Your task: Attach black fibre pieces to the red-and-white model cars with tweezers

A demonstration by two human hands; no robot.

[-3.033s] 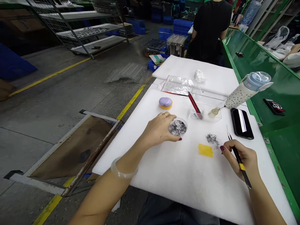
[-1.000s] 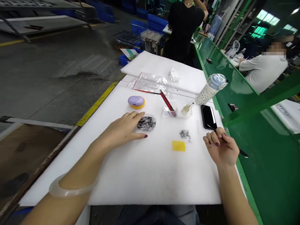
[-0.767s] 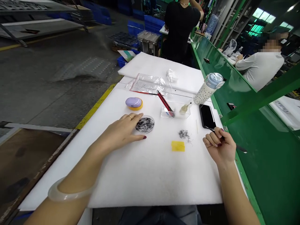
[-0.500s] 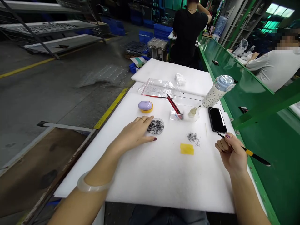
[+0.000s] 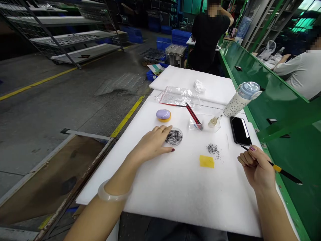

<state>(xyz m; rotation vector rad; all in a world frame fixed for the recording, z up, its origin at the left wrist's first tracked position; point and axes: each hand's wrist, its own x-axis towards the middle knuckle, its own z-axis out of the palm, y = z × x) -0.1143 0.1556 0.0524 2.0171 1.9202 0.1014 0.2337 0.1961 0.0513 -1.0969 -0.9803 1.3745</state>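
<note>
My left hand (image 5: 156,142) is at the left side of a round clear dish (image 5: 175,137) holding many short black bristles. Its index finger and thumb span the dish's edge, and the palm faces down. My right hand (image 5: 258,165) is closed around slim black tweezers (image 5: 286,174) with a yellow band; their thin tip points left, near the front end of a black phone (image 5: 240,130). Between the hands, a loose pile of black bristles (image 5: 212,149) lies on the white surface. Just in front of it is a yellow rectangular piece (image 5: 207,161).
Behind the pile stands a clear box (image 5: 204,123) with red-and-black tools (image 5: 194,115) and a small bottle (image 5: 213,121). A lilac case (image 5: 163,115) lies left, a dotted flask (image 5: 240,99) right. Plastic bags (image 5: 179,96) lie farther back. A green partition (image 5: 273,80) borders the right side.
The camera has turned slightly left, so everything appears shifted rightward. Both hands keep nearly the same places over the table, with the dish and tweezers as before.
</note>
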